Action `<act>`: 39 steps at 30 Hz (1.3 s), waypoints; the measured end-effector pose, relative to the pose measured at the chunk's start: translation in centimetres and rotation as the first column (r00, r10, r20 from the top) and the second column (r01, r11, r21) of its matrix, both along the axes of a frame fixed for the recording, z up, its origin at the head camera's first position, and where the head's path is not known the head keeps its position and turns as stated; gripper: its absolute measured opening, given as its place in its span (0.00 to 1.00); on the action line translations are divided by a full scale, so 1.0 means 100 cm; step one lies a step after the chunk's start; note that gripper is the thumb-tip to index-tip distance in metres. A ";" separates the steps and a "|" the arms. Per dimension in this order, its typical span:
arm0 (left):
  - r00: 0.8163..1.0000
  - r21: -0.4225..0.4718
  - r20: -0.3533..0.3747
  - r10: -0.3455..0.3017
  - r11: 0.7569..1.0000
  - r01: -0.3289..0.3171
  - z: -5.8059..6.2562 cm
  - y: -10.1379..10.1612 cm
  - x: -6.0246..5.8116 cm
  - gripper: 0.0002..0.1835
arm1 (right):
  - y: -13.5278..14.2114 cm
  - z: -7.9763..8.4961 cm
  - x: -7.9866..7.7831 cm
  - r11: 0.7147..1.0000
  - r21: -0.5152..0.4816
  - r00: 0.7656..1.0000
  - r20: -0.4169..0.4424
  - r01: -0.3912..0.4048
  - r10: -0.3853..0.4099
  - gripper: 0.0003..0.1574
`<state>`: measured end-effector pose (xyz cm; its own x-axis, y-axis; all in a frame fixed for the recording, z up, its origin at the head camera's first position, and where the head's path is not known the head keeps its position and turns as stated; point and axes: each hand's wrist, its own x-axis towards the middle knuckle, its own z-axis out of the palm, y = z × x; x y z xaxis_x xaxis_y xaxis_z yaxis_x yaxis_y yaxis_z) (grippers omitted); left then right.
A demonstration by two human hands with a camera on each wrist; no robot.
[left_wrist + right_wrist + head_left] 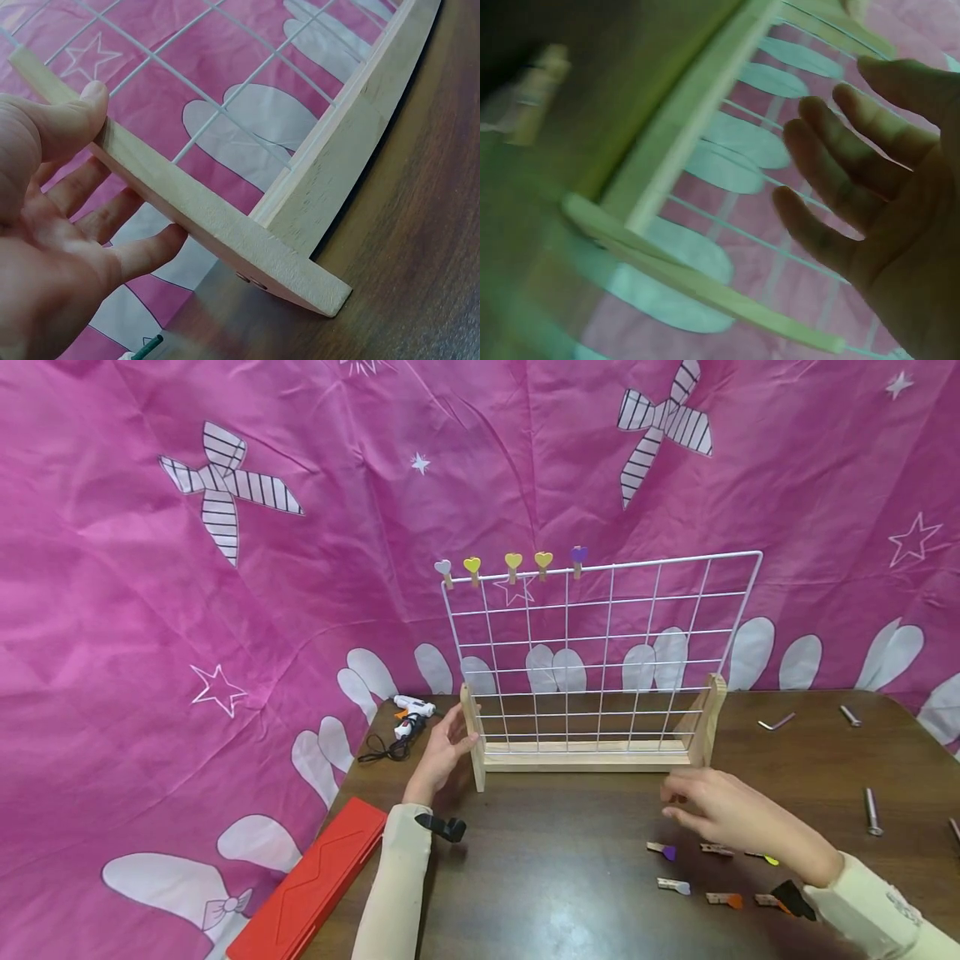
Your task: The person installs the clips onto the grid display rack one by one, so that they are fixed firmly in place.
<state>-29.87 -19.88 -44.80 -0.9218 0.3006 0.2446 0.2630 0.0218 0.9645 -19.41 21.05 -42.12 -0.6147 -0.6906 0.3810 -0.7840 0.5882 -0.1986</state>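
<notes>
A white wire grid (660,562) stands upright in a wooden stand (585,768). Several clothespins with hearts, among them a purple-heart clothespin (578,557), sit along the left of its top wire. My left hand (442,752) holds the stand's left side post (202,199), thumb on one face and fingers against the other. Near the stand's right end, my right hand (723,810) hovers with loosely bent fingers, holding nothing. In front of it on the table lie several loose clothespins, including a purple-heart one (663,852), a white-heart one (673,886) and an orange-heart one (724,900).
A glue gun (414,706) with a black cord lies behind my left hand. A long red box (311,877) sits at the table's left edge. On the right are a bolt (872,812), a smaller bolt (850,716) and a hex key (777,722). Pink cloth hangs behind.
</notes>
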 end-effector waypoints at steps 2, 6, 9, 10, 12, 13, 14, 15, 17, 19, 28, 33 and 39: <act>1.000 -0.004 -0.003 0.001 1.000 -0.001 0.000 0.000 0.000 0.33 | 0.001 -0.012 0.000 0.999 0.049 0.999 0.045 0.008 -0.010 0.10; 1.000 -0.004 -0.013 0.007 1.000 -0.007 0.001 -0.001 0.000 0.33 | 0.002 -0.029 0.001 0.991 0.137 0.987 0.162 0.000 -0.023 0.11; 1.000 0.004 -0.020 0.001 1.000 -0.001 0.000 -0.001 0.000 0.33 | 0.001 -0.037 0.001 0.984 0.178 0.976 0.214 0.001 -0.040 0.13; 1.000 0.009 -0.023 -0.004 1.000 0.004 -0.001 -0.001 0.000 0.33 | 0.000 -0.039 0.001 0.983 0.186 0.974 0.222 0.005 -0.047 0.14; 1.000 0.011 -0.028 -0.006 1.000 0.007 -0.001 0.000 -0.001 0.33 | 0.000 -0.044 0.001 0.980 0.197 0.972 0.226 0.013 -0.058 0.16; 1.000 0.013 -0.029 -0.009 1.000 0.009 -0.002 0.000 -0.001 0.33 | -0.001 -0.045 0.001 0.979 0.205 0.974 0.219 0.017 -0.062 0.17; 1.000 0.017 -0.027 -0.008 1.000 0.009 -0.002 0.000 -0.001 0.33 | -0.001 -0.047 0.002 0.977 0.212 0.974 0.218 0.021 -0.068 0.18; 1.000 0.019 -0.026 -0.011 1.000 0.012 -0.002 0.001 -0.001 0.33 | -0.001 -0.048 0.001 0.976 0.215 0.974 0.217 0.020 -0.068 0.19; 1.000 0.025 -0.023 -0.011 1.000 0.012 -0.003 0.002 -0.001 0.33 | 0.000 -0.049 0.001 0.976 0.219 0.975 0.213 0.013 -0.061 0.19; 1.000 0.032 -0.023 -0.013 0.999 0.014 -0.004 0.003 -0.002 0.33 | -0.001 -0.050 0.001 0.975 0.222 0.975 0.213 0.008 -0.057 0.19; 0.999 0.041 -0.035 -0.004 0.999 0.005 -0.003 0.006 0.001 0.32 | -0.002 -0.049 -0.001 0.976 0.218 0.973 0.225 0.005 -0.055 0.22; 1.000 0.026 -0.010 0.010 1.000 -0.010 -0.002 0.004 0.004 0.32 | -0.003 -0.050 -0.002 0.977 0.215 0.971 0.231 0.004 -0.055 0.21; 1.000 0.021 -0.027 0.011 1.000 -0.011 -0.008 0.001 -0.001 0.33 | -0.005 -0.052 -0.001 0.981 0.196 0.965 0.255 0.005 -0.056 0.20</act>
<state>-29.99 -19.83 -45.61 -0.9178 0.2852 0.2761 0.2893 0.0046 0.9572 -19.54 20.50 -47.29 -0.6965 -0.7142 0.0689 -0.7019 0.6582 -0.2723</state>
